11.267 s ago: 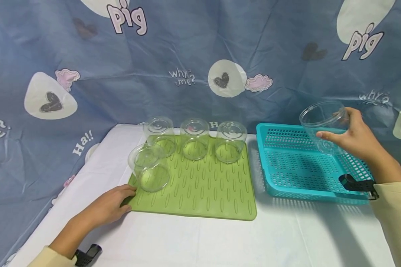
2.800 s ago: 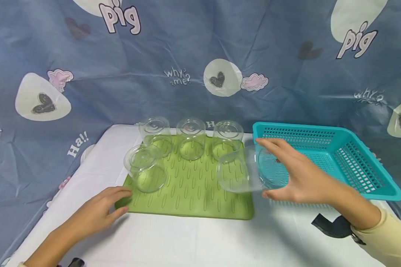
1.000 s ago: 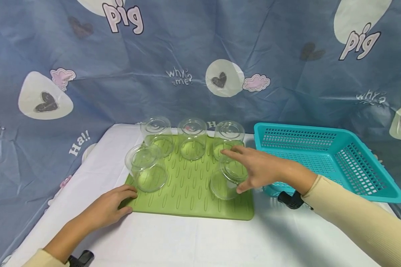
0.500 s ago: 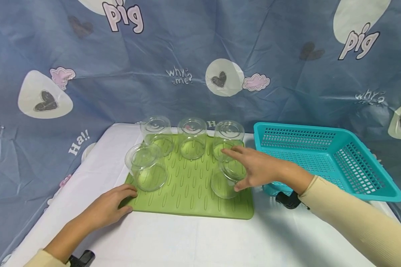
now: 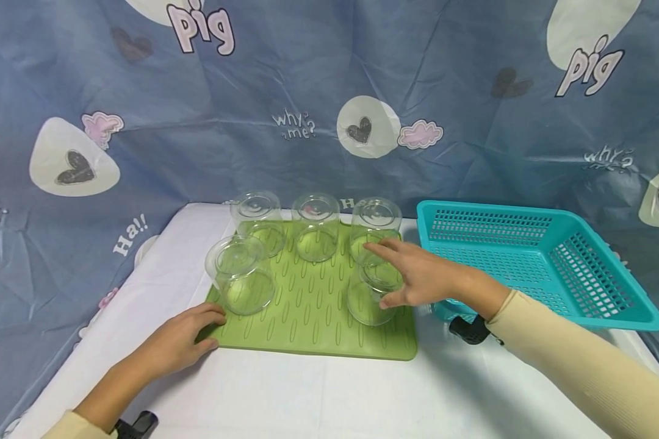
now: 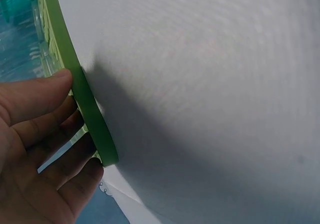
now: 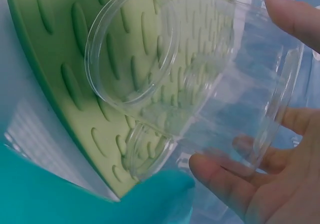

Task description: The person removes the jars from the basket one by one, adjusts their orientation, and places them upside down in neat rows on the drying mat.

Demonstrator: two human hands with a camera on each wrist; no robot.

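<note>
My right hand (image 5: 417,274) grips a clear plastic cup (image 5: 365,308) at the front right of the green ridged mat (image 5: 318,317). In the right wrist view, thumb and fingers lie on opposite sides of that see-through cup (image 7: 215,84). Close behind it is another clear cup (image 5: 374,225), partly overlapped by the fingers. Two more, a middle cup (image 5: 315,228) and a left cup (image 5: 258,222), complete the back row, ringed bottoms up. A further cup (image 5: 241,277) stands at the mat's left. My left hand (image 5: 178,341) touches the mat's front left corner, fingers relaxed along the edge (image 6: 90,109).
Right of the mat sits a turquoise slotted basket (image 5: 527,268), its near left corner beneath my right forearm. A white cloth (image 5: 318,396) covers the table. Behind hangs a blue printed curtain (image 5: 285,73).
My right hand brought the cup from over the basket, tilted it sideways, and stood it on the mat; lately it shifted slightly backward. My left hand, briefly lifted, is back at the mat's corner.
</note>
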